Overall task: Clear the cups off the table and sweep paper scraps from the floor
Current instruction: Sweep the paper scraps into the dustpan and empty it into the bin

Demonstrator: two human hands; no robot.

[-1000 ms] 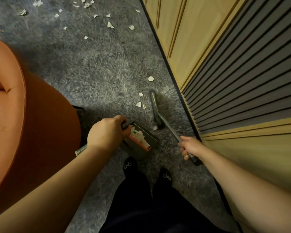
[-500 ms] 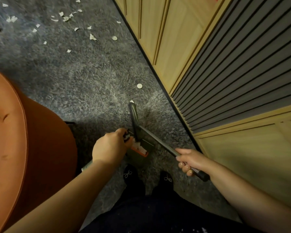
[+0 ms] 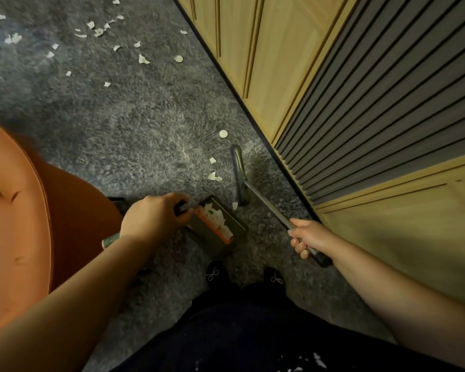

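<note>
— Where are the paper scraps (image 3: 214, 176) now, and what has changed?

— A few white scraps lie on the grey carpet (image 3: 134, 135) between the dustpan (image 3: 220, 226) and the broom head (image 3: 239, 173). Half a second ago the broom head was at the mouth of the dustpan; now it is drawn back toward the wall, well apart from the pan. Some scraps are in the pan, by its orange comb.

— And the hands?

— The left hand (image 3: 152, 218) is curled around the dustpan handle. The right hand (image 3: 308, 236) grips the broom handle (image 3: 269, 205) near its black end, arm stretched forward.

— What is around?

— More scraps (image 3: 97, 32) are scattered farther on the carpet. An orange chair (image 3: 24, 210) stands at the left, and a wooden wall (image 3: 274, 49) with dark slats (image 3: 387, 108) at the right. The person's black shoes (image 3: 215, 272) are below the dustpan.
</note>
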